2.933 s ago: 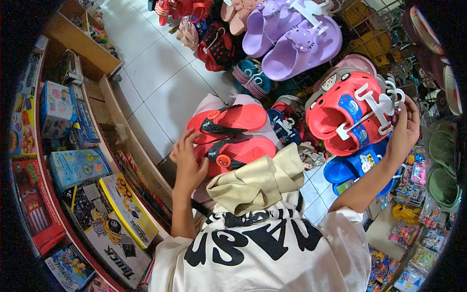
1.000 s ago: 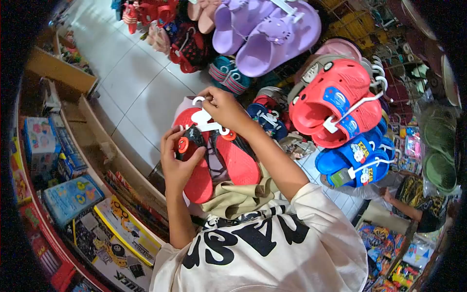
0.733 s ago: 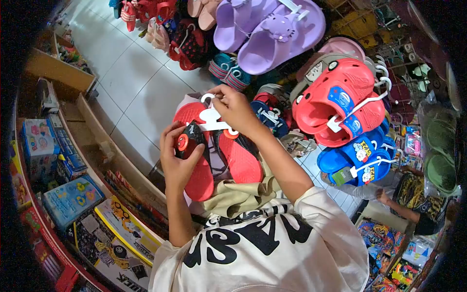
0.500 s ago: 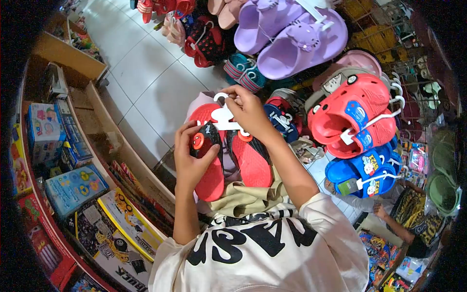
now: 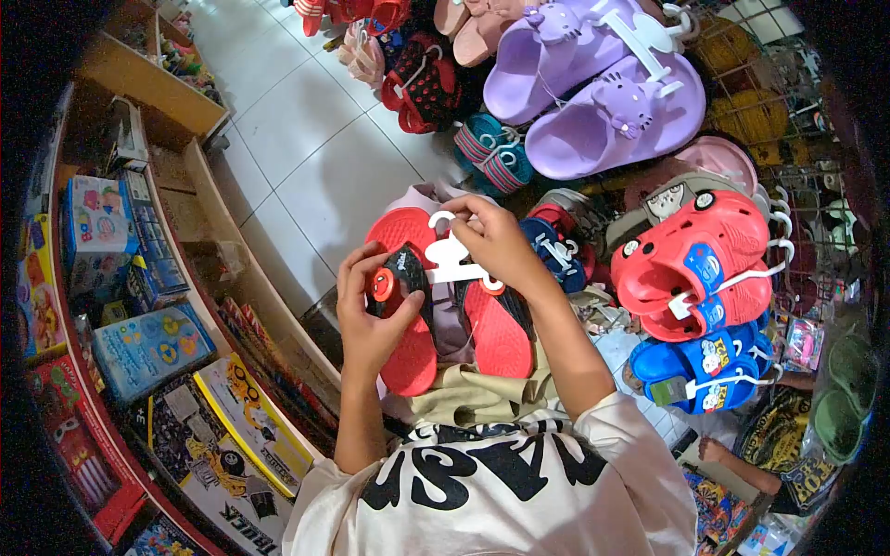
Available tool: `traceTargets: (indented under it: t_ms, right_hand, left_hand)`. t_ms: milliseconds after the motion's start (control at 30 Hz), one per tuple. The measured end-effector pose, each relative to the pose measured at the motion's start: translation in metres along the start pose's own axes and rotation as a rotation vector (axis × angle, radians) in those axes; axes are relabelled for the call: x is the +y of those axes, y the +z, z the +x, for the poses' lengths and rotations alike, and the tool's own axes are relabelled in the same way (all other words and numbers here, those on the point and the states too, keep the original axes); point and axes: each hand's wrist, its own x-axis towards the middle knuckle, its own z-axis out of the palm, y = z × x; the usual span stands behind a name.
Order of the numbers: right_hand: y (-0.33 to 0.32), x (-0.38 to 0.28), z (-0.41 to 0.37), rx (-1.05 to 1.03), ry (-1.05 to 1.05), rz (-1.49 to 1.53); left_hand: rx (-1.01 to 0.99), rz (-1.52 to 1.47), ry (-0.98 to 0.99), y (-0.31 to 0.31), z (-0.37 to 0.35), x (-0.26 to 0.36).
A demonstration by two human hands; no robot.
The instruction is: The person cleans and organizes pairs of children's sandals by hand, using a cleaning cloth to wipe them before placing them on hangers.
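In the head view, a pair of red sandals [image 5: 501, 335] with black straps hangs in front of my shirt from a white plastic hanger [image 5: 451, 252]. A round red badge [image 5: 382, 284] sits on the left sandal's strap. My left hand [image 5: 369, 310] is closed around that strap, thumb on the near side and fingers over the far edge. Up at the hanger's hook, my right hand [image 5: 496, 239] pinches the hanger between thumb and fingers. Both sandals remain joined to the hanger, soles facing down toward my lap.
Purple clogs [image 5: 616, 111], red car-shaped clogs [image 5: 691, 269] and blue slippers [image 5: 705, 366] hang at the right on a wire rack [image 5: 742, 111]. Boxed toys [image 5: 148, 352] fill the shelf at left. Another person's arm [image 5: 737, 463] shows at lower right. White floor tiles [image 5: 324, 167] lie ahead.
The view has shifted, so the racks, shelf and sandals appear slightly lower and further right. Both hands keep the same hold on the sandal strap and hanger.
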Motion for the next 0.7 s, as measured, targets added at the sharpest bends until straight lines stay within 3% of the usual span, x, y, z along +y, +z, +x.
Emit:
traceTargets:
  t_ms: [133,267,567,700]
  right_hand:
    - [-0.001,-0.001,0.004,0.120,0.007,0.032]
    - [0.001,-0.007,0.006,0.051,0.007,0.079]
    - [-0.003,-0.006,0.014,0.206,-0.032,0.166]
    - [-0.004,0.001,0.016,0.182,-0.023,0.140]
  left_hand:
    - [0.022,-0.014,-0.025,-0.003,0.001,0.000]
    - [-0.006,-0.061,-0.066,0.001,-0.001,-0.006]
    - [-0.043,0.010,-0.052,0.002,-0.003,-0.006]
    - [-0.057,0.009,-0.083,0.004,-0.003,-0.007]
